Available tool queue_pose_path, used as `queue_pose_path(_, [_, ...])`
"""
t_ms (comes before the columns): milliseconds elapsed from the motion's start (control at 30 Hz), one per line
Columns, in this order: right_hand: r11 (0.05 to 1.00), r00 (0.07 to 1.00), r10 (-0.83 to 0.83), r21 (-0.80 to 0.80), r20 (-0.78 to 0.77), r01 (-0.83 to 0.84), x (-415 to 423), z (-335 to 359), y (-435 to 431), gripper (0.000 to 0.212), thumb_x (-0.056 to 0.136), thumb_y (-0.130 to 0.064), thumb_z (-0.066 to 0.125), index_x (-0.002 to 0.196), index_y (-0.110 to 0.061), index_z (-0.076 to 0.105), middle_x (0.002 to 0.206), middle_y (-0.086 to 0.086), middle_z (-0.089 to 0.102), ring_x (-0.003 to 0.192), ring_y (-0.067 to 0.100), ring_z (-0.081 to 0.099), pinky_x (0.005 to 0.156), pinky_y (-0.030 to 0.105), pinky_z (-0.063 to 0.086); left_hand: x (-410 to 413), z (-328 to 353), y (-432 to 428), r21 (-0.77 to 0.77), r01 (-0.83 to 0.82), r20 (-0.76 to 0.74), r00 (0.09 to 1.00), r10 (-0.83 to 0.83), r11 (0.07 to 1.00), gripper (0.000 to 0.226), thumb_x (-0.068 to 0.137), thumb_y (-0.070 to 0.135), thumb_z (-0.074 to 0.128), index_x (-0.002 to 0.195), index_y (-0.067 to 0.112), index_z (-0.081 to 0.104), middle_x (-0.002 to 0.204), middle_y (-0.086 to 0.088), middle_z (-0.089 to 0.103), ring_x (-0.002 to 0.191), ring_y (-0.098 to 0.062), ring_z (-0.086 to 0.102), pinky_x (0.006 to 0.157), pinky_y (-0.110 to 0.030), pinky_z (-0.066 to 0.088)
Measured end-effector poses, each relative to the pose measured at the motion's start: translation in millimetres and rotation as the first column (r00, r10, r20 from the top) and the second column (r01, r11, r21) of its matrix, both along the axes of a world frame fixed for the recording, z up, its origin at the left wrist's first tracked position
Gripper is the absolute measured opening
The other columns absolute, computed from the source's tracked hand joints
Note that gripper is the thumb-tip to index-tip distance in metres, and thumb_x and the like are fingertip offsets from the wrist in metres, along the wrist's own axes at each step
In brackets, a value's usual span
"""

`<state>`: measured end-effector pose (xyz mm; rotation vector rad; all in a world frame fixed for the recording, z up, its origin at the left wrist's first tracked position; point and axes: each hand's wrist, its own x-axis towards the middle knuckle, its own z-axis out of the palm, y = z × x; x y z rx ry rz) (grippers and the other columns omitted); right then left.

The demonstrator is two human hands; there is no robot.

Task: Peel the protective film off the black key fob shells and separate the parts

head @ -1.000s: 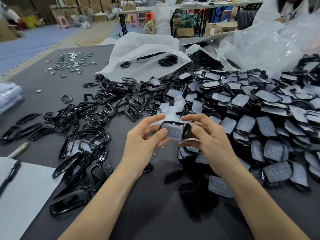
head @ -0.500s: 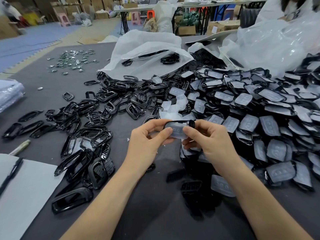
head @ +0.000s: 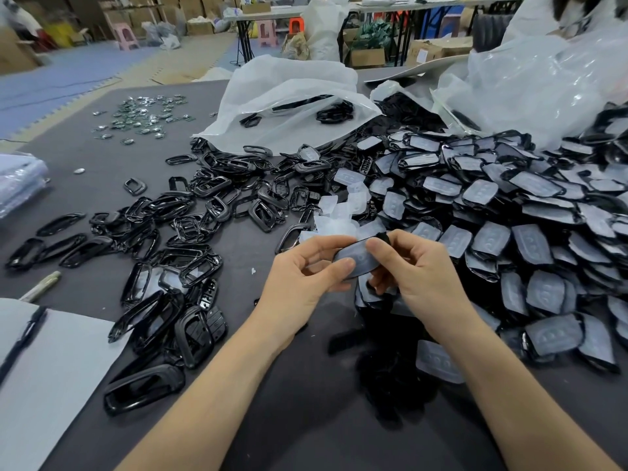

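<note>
Filling the background: storeroom, cardboard boxes [head: 367, 57] | dark grey table [head: 306, 436] | heap of filmed shells [head: 509, 215] right, bare black frames [head: 190, 232] left | left hand [head: 295, 287] and right hand [head: 424, 273] pinch one key fob shell [head: 356, 255] between thumbs and curled fingers, above table centre | shell black, cloudy film covering its face

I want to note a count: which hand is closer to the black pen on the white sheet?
Left. The left hand is right of the pen; the right hand is farther right. Both grip one shell.
</note>
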<state>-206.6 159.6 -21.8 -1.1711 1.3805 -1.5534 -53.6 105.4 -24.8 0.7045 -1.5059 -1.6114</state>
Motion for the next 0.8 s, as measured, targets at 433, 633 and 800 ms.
queue_pose_path(433, [0.99, 0.986, 0.144, -0.008, 0.078, -0.144, -0.1, -0.7, 2.1, 0.002, 0.083, -0.009, 0.069, 0.084, -0.008, 0.068, 0.066, -0.001, 0.067, 0.059, 0.013, 0.064, 0.057, 0.022, 0.052, -5.5, 0.1, 2.5, 0.015, -0.081, -0.072, 0.994, 0.082, 0.997, 0.018, 0.085, -0.005, 0.064, 0.096, 0.008, 0.068, 0.077, 0.003, 0.075, 0.071, -0.006, 0.07, 0.061, -0.016, 0.053])
queue_pose_path(633, [0.995, 0.99, 0.095, 0.006, 0.1, -0.096, -1.1, -0.4, 1.5, 0.013, 0.085, -0.005, 0.067, 0.085, 0.008, 0.062, 0.068, 0.011, 0.063, 0.055, 0.018, 0.061, 0.051, 0.023, 0.049, -5.0, 1.0, 4.6, -0.01, -0.052, -0.041, 0.998, 0.052, 0.999, 0.019, 0.085, -0.006, 0.064, 0.101, 0.003, 0.066, 0.081, 0.003, 0.075, 0.076, -0.007, 0.071, 0.066, -0.02, 0.056])
queue_pose_path(800, [0.995, 0.987, 0.092, 0.021, 0.129, -0.095, -0.3, 0.4, 3.1, 0.024, 0.089, -0.015, 0.064, 0.087, 0.009, 0.061, 0.068, 0.013, 0.064, 0.055, 0.022, 0.062, 0.049, 0.025, 0.049, -5.3, 1.3, 4.0, 0.002, -0.026, -0.014, 1.0, 0.026, 1.0, 0.019, 0.085, -0.003, 0.065, 0.099, 0.009, 0.067, 0.083, 0.004, 0.075, 0.077, -0.008, 0.071, 0.065, -0.021, 0.056])
